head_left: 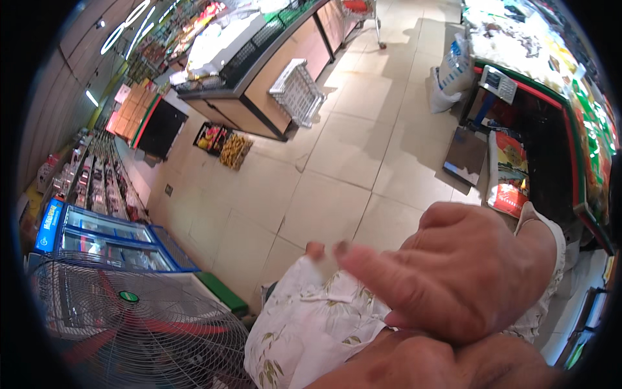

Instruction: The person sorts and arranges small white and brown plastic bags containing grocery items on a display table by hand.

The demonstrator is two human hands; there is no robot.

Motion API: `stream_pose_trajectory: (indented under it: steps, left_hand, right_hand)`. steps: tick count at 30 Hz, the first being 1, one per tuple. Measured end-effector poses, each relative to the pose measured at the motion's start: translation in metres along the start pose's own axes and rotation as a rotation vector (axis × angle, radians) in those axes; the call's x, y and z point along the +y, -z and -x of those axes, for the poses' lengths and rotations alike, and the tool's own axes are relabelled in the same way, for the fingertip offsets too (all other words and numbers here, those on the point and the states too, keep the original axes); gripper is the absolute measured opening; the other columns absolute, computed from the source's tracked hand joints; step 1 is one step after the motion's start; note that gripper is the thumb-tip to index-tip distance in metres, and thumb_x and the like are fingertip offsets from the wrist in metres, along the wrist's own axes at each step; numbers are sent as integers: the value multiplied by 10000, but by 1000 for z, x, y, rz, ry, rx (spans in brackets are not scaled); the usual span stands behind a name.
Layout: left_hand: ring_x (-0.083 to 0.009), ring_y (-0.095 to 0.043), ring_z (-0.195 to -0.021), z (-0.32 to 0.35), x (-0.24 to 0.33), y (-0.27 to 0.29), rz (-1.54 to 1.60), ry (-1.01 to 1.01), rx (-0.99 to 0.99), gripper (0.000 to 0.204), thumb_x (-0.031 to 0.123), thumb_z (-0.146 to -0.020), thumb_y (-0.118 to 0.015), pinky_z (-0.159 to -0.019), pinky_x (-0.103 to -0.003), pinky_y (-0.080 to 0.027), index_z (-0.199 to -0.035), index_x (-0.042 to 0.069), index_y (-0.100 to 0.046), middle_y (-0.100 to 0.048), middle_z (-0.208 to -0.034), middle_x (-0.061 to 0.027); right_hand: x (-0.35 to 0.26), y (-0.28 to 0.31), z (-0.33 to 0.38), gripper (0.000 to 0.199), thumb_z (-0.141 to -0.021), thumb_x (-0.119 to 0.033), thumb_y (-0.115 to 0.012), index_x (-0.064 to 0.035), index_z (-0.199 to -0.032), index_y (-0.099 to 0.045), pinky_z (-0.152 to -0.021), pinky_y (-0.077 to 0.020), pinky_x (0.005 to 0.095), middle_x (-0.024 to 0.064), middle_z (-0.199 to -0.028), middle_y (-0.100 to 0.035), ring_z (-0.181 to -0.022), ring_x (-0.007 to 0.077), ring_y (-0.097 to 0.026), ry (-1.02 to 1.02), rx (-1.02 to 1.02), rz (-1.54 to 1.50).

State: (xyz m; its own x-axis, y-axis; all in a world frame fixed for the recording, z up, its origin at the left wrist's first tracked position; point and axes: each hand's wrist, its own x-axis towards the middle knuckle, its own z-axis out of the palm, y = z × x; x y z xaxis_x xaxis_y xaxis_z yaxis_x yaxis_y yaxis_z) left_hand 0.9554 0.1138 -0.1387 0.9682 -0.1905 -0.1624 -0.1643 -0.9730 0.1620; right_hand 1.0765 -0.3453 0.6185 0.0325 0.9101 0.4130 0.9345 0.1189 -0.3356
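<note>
Right hand (466, 272) loosely curled, forefinger out, grasping nothing; just below-left, floral sleeve (311, 318): soft, light cloth, best pinched at cuff. Left hand unseen.

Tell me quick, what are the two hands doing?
Right hand: empty, loosely curled, index finger out, resting on the other arm.
Left hand: only part of the arm shows at the bottom; the hand can't be seen.
</note>
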Motion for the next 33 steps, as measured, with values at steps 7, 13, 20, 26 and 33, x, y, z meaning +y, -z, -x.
stream_pose_trajectory:
  steps: [7, 13, 20, 26, 33]
  left_hand:
    - [-184, -540, -495, -181, 15, 74, 878, 483, -93, 81, 154, -748, -612, -444, -341, -438, -701, 92, -591, -548, -601, -56]
    - [-136, -517, -504, -249, 33, 211, 1625, 828, -17, 105, 149, -890, -560, -441, -263, -433, -814, 77, -541, -514, -630, -25]
    - [-184, -545, -558, -265, -41, 219, 1517, 1181, 32, 43, 118, -874, -548, -472, -316, -469, -863, 78, -540, -513, -635, -36]
    - [-174, -519, -527, -304, -91, 232, 1467, 1177, -47, 70, 101, -863, -537, -448, -310, -444, -799, 93, -508, -487, -615, -32]
    - [-163, -488, -491, -375, -184, 206, 1226, 1004, -201, 139, 82, -850, -524, -420, -304, -415, -725, 111, -471, -456, -591, -27]
  right_hand:
    - [103, -18, -59, 494, -743, -171, -610, 33, -1187, -546, -518, -374, 268, -31, -624, -525, -512, 99, -504, 153, -66, 186]
    - [231, -19, -80, 429, -757, -170, -595, 5, -1149, -572, -564, -410, 293, -13, -707, -549, -609, 117, -531, 382, 151, 276]
    - [376, 24, -103, 363, -771, -165, -586, -19, -1103, -598, -615, -456, 319, 19, -821, -593, -740, 135, -576, 645, 643, 691]
    - [498, 63, -143, 310, -782, -160, -577, -38, -1064, -621, -659, -495, 341, 46, -918, -631, -852, 150, -615, 729, 885, 965]
    - [646, 69, -150, 274, -789, -146, -619, -57, -1048, -623, -796, -513, 423, 104, -1024, -621, -1003, 249, -610, 390, 819, 878]
